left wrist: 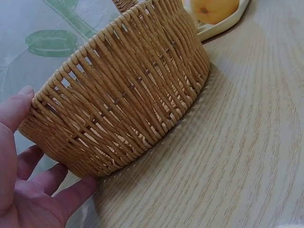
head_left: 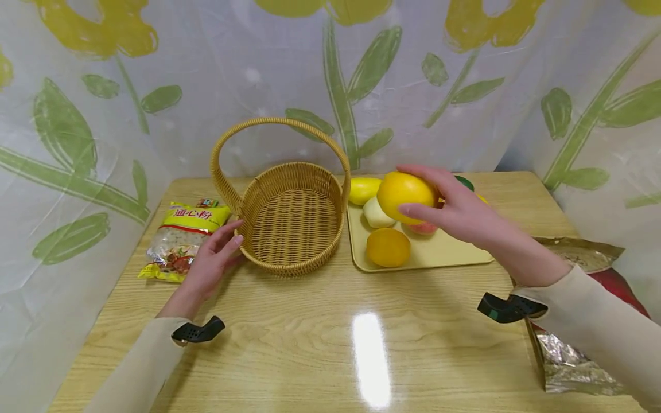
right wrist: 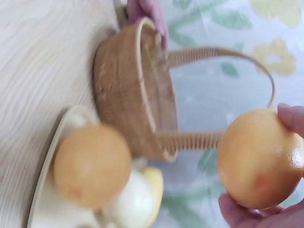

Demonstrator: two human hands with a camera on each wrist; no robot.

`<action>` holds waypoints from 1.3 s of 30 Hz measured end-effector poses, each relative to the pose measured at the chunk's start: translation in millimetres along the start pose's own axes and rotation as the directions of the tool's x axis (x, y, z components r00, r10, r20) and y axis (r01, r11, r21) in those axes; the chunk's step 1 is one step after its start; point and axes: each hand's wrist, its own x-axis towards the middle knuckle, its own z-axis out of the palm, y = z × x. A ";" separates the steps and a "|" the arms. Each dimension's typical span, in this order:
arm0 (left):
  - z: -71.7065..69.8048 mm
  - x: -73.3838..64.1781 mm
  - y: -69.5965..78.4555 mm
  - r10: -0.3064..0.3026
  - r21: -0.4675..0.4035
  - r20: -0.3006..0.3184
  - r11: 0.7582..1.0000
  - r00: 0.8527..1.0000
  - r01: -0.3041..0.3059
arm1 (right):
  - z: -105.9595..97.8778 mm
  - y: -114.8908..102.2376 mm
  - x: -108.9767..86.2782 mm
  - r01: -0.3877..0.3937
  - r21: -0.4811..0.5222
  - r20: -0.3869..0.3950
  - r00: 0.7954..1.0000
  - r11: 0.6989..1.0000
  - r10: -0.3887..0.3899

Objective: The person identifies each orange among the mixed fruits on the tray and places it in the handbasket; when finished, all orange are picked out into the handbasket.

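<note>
A round yellow-orange fruit, like an orange [head_left: 401,196], is held up over the tray [head_left: 449,252] by my right hand [head_left: 462,209], thumb and fingers around its sides. Left of the tray stands a wicker basket [head_left: 291,267] with a tall arched handle; nothing lies inside. My left hand [head_left: 214,255] holds the basket's left side. In the left wrist view the thumb [left wrist: 19,102] is at the rim and the other fingers lie along the outer wall. Another such orange [head_left: 388,248] sits on the tray's front left, beside a whitish round fruit [head_left: 378,213].
Also on the tray are a yellow fruit [head_left: 365,190], a reddish fruit [head_left: 423,228] and a green one [head_left: 463,182], partly hidden by my right hand. A yellow pasta bag [head_left: 183,241] lies left of the basket. A large foil bag [head_left: 578,355] is under my right forearm. Behind hangs a flowered curtain.
</note>
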 end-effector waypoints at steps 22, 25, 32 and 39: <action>-1.9 -1.4 2.6 -0.011 -0.001 0.000 1.000 1.000 0.011 | 68.0 -31.6 60.3 0.194 0.023 0.152 0.969 0.981 -0.196; -2.7 -1.1 1.4 -0.015 -0.001 -0.003 1.000 1.000 0.015 | 80.7 -30.3 75.6 0.181 0.003 0.163 0.970 0.984 -0.179; -2.2 -2.7 -0.7 -0.019 -0.011 0.000 1.000 1.000 0.019 | 114.8 -31.2 117.3 0.109 -0.003 0.174 0.979 0.994 -0.107; 0.1 -1.5 1.2 -0.020 -0.012 -0.005 1.000 1.000 0.020 | 144.3 -24.4 162.4 -0.010 -0.025 0.145 0.989 1.000 0.013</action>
